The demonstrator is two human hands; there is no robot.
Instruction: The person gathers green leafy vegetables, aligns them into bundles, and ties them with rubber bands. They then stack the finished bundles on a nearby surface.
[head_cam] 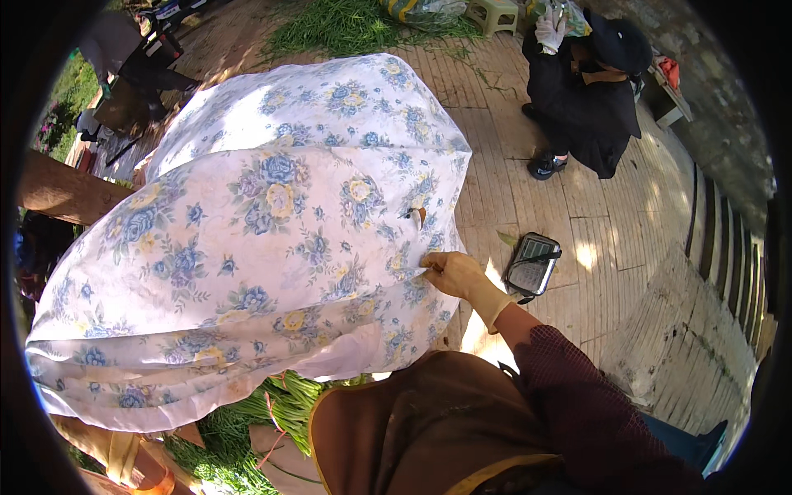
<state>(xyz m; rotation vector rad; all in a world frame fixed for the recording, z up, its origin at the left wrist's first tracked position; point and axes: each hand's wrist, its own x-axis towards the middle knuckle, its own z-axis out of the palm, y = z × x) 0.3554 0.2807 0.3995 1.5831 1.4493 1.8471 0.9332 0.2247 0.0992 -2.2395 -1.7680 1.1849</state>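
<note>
A large white floral cloth [272, 247] with blue and yellow roses spreads in front of me, and whatever lies beneath it is hidden. My right hand [458, 275], in a cream rubber glove, pinches its near right part into a small peak. Just above those fingers the cloth has a torn hole. At the lower left, my left hand [86, 436], also gloved, is at the hanging edge of the cloth, which covers its fingers. Below that edge show a bundle of long green stems [291, 402], a pink-red tie [272, 411] and loose green leaves [216, 448].
A device with a display and keypad [533, 265] lies on the plank-patterned floor [581, 247]. A black-clad person [581, 99] in white gloves is at right. Another person [124, 49] bends at upper left. Farther back are a leaf heap [340, 28] and a plastic stool [493, 15].
</note>
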